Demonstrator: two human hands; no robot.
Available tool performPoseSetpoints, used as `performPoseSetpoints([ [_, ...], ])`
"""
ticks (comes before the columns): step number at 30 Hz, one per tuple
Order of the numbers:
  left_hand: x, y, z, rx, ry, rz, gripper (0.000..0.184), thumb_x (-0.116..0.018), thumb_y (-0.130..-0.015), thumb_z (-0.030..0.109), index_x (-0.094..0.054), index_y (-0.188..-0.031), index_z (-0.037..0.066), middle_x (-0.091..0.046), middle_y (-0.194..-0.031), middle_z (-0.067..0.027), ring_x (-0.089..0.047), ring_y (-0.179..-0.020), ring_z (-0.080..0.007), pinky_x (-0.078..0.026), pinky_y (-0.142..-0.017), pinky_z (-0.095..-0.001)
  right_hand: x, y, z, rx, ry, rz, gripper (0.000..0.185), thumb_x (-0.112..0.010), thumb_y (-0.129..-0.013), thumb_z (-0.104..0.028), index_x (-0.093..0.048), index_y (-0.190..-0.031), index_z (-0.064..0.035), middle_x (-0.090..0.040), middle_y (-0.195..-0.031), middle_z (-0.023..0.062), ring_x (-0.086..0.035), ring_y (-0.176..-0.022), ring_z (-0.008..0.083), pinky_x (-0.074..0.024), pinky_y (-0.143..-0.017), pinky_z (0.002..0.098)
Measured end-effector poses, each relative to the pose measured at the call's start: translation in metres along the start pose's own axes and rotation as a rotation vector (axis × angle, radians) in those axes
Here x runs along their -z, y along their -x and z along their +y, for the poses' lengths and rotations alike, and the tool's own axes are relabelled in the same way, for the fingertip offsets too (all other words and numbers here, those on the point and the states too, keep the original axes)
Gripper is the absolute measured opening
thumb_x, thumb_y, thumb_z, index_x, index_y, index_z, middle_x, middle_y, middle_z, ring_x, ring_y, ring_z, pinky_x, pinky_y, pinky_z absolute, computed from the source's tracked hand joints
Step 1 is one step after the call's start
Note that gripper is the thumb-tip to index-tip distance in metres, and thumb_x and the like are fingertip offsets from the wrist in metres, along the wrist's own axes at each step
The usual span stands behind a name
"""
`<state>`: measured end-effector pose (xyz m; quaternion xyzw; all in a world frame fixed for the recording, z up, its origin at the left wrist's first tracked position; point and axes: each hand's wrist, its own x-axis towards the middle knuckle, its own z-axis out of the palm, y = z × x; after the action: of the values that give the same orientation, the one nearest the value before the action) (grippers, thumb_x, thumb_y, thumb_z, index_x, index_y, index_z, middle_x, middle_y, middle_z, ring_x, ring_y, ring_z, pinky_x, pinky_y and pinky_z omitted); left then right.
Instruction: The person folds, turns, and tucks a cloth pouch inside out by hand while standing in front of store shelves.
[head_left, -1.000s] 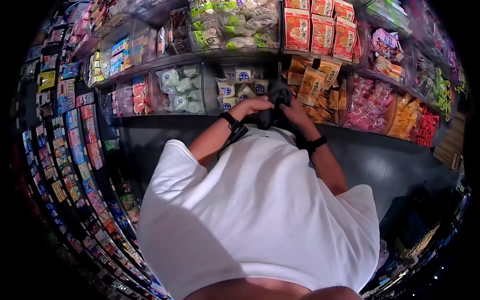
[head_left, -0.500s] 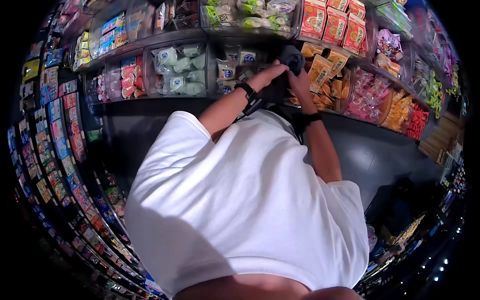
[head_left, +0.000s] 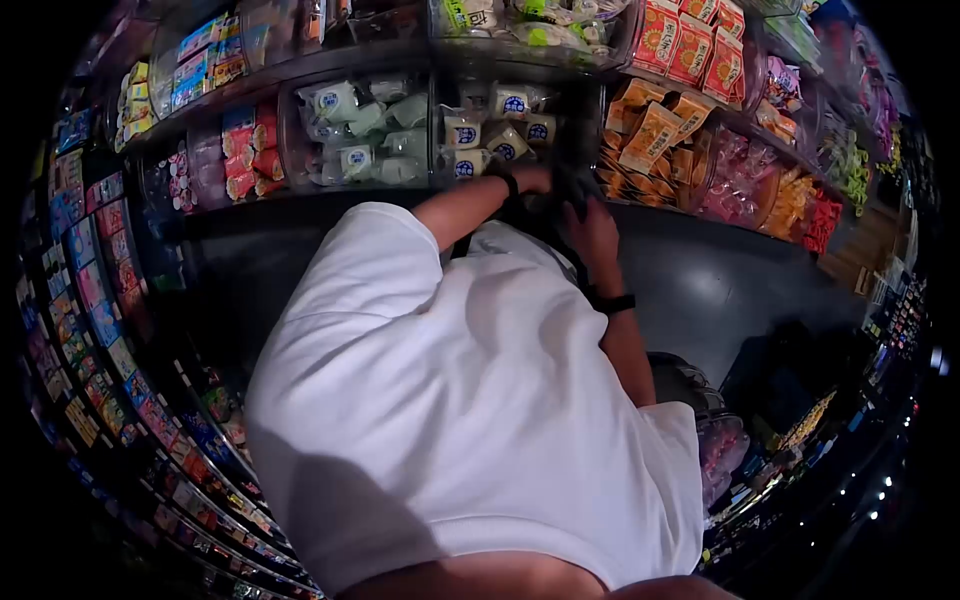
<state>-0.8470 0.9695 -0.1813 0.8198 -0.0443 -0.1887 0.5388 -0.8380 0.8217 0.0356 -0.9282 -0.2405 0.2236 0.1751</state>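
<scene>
A bunched dark cloth (head_left: 572, 187) is held between my two hands in front of the bins, its shape hard to make out in the shadow. My left hand (head_left: 535, 180) closes on its left side, with the fingertips partly hidden. From below on the right, my right hand (head_left: 594, 228) grips the same cloth. Just beyond my left hand is a bin of white packets with blue round labels (head_left: 507, 145). Orange packets (head_left: 652, 135) fill the bin to the right of the cloth.
Clear bins hold pale green packets (head_left: 355, 160), red packets (head_left: 690, 50) and pink wrapped sweets (head_left: 740, 175). Shelves of colourful packages (head_left: 110, 290) curve along the left. A dark round container with pinkish contents (head_left: 722, 450) is at my right side, beside the shirt.
Both hands have come down and closer to my body with the dark cloth, away from the orange packets. The view has shifted slightly, bringing the container on my right more into sight.
</scene>
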Motion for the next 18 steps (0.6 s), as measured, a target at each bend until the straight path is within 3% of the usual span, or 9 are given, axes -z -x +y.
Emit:
performPoseSetpoints([
  [3,0.016,0.003,0.013,0.079,0.078,-0.150,0.037,-0.060,-0.086,0.031,-0.062,-0.110,0.004,-0.062,-0.119,-0.0139,-0.057,-0.108,-0.0261,-0.042,-0.094,-0.0372,0.005,0.007,-0.008,-0.067,0.056,-0.044,0.033,-0.060,-0.087,-0.033,-0.054,-0.097,-0.0023,-0.061,-0.097,0.0198,-0.059,-0.089,0.0412,-0.0480,-0.074,0.0493],
  [6,-0.002,-0.009,-0.001,-0.145,0.246,-0.088,0.044,-0.055,-0.089,0.037,-0.058,-0.120,0.006,-0.056,-0.128,-0.0145,-0.052,-0.117,-0.0249,-0.038,-0.099,-0.0369,0.002,0.014,0.004,0.032,0.004,0.008,0.031,-0.059,-0.088,-0.026,-0.054,-0.101,0.0017,-0.059,-0.103,0.0229,-0.058,-0.093,0.0414,-0.0474,-0.077,0.0471],
  [7,-0.004,-0.007,-0.005,0.202,0.034,-0.178,0.053,-0.049,-0.090,0.045,-0.052,-0.129,0.008,-0.050,-0.135,-0.0136,-0.047,-0.122,-0.0235,-0.034,-0.104,-0.0373,-0.004,0.014,0.010,0.052,0.017,-0.033,0.030,-0.058,-0.087,-0.019,-0.052,-0.106,0.0027,-0.056,-0.109,0.0237,-0.054,-0.100,0.0414,-0.0464,-0.081,0.0466],
  [10,0.007,0.014,-0.011,0.361,-0.113,-0.196,0.055,-0.053,-0.085,0.049,-0.057,-0.123,0.010,-0.055,-0.129,-0.0114,-0.051,-0.118,-0.0230,-0.036,-0.101,-0.0368,-0.014,0.013,0.008,0.256,0.058,0.105,0.034,-0.059,-0.084,-0.016,-0.050,-0.112,0.0016,-0.053,-0.113,0.0227,-0.051,-0.105,0.0412,-0.0460,-0.084,0.0461],
  [11,0.020,0.024,0.004,0.447,-0.175,-0.192,0.056,-0.055,-0.082,0.052,-0.059,-0.121,0.011,-0.057,-0.126,-0.0104,-0.053,-0.116,-0.0227,-0.038,-0.099,-0.0366,-0.015,0.007,0.009,0.205,0.003,-0.035,0.041,-0.061,-0.081,-0.014,-0.048,-0.117,0.0003,-0.051,-0.117,0.0221,-0.048,-0.109,0.0413,-0.0457,-0.087,0.0456],
  [14,0.047,0.045,0.043,0.625,-0.214,-0.216,0.058,-0.060,-0.074,0.058,-0.066,-0.113,0.015,-0.064,-0.117,-0.0072,-0.058,-0.110,-0.0220,-0.042,-0.095,-0.0359,-0.011,0.001,0.001,0.288,-0.031,0.013,0.044,-0.063,-0.078,-0.013,-0.048,-0.117,-0.0005,-0.049,-0.118,0.0218,-0.048,-0.110,0.0409,-0.0460,-0.087,0.0453],
  [15,0.054,0.049,0.047,0.624,-0.108,-0.268,0.067,-0.062,-0.070,0.064,-0.065,-0.116,0.016,-0.062,-0.121,-0.0061,-0.057,-0.113,-0.0237,-0.040,-0.097,-0.0349,-0.012,0.000,0.002,0.303,-0.031,0.031,0.044,-0.064,-0.076,-0.012,-0.048,-0.115,0.0011,-0.049,-0.116,0.0235,-0.051,-0.104,0.0421,-0.0471,-0.084,0.0465],
  [16,0.062,0.072,0.033,0.391,0.212,-0.207,0.071,-0.061,-0.067,0.068,-0.065,-0.116,0.016,-0.061,-0.123,-0.0060,-0.055,-0.116,-0.0247,-0.039,-0.099,-0.0355,-0.009,-0.003,0.005,0.303,-0.037,0.037,0.044,-0.064,-0.076,-0.012,-0.048,-0.115,0.0011,-0.049,-0.116,0.0235,-0.051,-0.104,0.0421,-0.0471,-0.084,0.0465],
  [18,0.071,0.069,0.054,0.331,-0.112,-0.314,0.070,-0.056,-0.075,0.066,-0.062,-0.120,0.012,-0.059,-0.126,-0.0081,-0.053,-0.118,-0.0239,-0.036,-0.102,-0.0346,0.005,-0.014,0.010,0.137,-0.134,0.042,0.045,-0.065,-0.078,-0.014,-0.047,-0.116,0.0019,-0.049,-0.118,0.0248,-0.051,-0.104,0.0435,-0.0470,-0.084,0.0464],
])
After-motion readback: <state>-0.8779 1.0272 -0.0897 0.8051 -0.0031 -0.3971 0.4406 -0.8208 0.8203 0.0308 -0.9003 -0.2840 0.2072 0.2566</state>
